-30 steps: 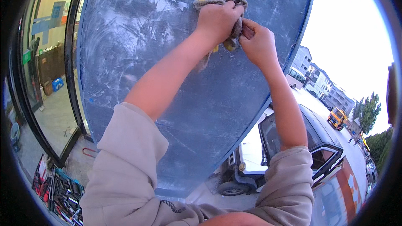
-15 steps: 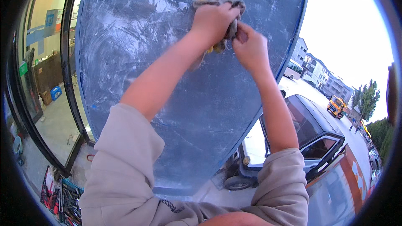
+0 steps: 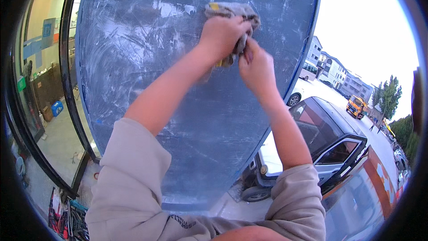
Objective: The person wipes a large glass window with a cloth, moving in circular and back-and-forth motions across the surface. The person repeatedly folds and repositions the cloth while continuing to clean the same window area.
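A tall dark blue-grey panel (image 3: 200, 120), streaked with whitish smears, stands upright before me. Bunched against its upper part is a dirty grey rag (image 3: 236, 10) with yellow patches. My left hand (image 3: 223, 35) is closed on the rag, its fingers wrapped into the cloth. Just below and to the right, my right hand (image 3: 257, 64) pinches the rag's lower edge. The fingertips of the right hand are partly hidden by the cloth and by the hand itself. Whitish residue is heaviest on the panel's left side.
A glass door with a dark frame (image 3: 67, 85) borders the panel on the left. Tools lie in a box (image 3: 76, 221) at the lower left. To the right stand a white vehicle (image 3: 321, 129) and, farther off, a yellow truck (image 3: 355, 106).
Both hands and the rag have moved slightly down in the picture, the right hand also a little left. The view has shifted slightly. Both hands keep hold of the rag.
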The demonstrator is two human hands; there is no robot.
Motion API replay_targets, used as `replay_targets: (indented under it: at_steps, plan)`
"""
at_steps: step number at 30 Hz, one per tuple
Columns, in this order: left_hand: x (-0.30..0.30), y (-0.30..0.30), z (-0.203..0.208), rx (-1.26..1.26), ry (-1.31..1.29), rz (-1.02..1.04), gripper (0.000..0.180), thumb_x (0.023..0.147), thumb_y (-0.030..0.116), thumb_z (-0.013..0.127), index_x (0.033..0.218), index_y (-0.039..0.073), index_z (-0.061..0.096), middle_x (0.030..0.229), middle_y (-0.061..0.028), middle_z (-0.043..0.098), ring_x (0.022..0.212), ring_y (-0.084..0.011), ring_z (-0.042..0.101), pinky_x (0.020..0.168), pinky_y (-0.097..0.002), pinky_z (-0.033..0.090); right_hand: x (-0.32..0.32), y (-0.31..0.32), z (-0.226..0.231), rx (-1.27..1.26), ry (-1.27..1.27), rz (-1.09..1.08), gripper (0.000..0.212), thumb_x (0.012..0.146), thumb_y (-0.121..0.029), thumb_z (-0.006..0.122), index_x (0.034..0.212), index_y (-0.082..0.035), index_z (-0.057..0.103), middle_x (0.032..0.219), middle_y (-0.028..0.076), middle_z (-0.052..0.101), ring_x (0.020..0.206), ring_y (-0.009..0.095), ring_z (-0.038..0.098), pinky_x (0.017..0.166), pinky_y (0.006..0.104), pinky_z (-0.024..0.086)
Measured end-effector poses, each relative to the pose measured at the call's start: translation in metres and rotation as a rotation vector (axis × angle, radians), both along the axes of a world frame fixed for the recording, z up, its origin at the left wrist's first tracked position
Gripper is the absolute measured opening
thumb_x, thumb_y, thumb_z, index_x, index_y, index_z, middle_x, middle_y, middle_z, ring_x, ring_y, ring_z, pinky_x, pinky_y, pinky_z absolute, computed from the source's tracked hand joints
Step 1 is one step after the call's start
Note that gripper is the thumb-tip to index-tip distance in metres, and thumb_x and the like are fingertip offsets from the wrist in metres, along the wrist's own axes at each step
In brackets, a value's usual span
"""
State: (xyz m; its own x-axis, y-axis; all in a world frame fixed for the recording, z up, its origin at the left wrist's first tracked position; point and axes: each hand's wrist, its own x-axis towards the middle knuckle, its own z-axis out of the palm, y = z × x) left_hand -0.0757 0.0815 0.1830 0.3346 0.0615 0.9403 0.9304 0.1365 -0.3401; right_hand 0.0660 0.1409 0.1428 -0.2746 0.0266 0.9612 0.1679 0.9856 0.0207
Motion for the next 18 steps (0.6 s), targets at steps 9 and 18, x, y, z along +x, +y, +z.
replay_targets:
  at_steps: [9, 18]
  plan:
    - [-0.001, 0.006, 0.036, 0.096, -0.028, -0.093, 0.016, 0.082, 0.016, 0.06, 0.095, 0.021, 0.067, 0.088, -0.002, 0.067, 0.075, -0.0291, 0.068, 0.064, -0.0416, 0.054, -0.009, -0.008, 0.036, 0.001, 0.045, 0.029, 0.044, 0.08, -0.004, 0.059, 0.124, -0.004, 0.059, 0.088, 0.028, 0.065, 0.085, 0.047, 0.064, 0.078, 0.0514, 0.052]
    - [0.012, 0.015, -0.006, 0.041, 0.025, -0.046, 0.016, 0.08, 0.016, 0.062, 0.095, 0.019, 0.066, 0.087, -0.0018, 0.066, 0.075, -0.0264, 0.069, 0.062, -0.0392, 0.054, 0.006, 0.011, -0.008, -0.008, 0.04, -0.023, 0.043, 0.082, -0.006, 0.058, 0.124, -0.005, 0.058, 0.089, 0.028, 0.064, 0.082, 0.046, 0.064, 0.075, 0.0528, 0.051]
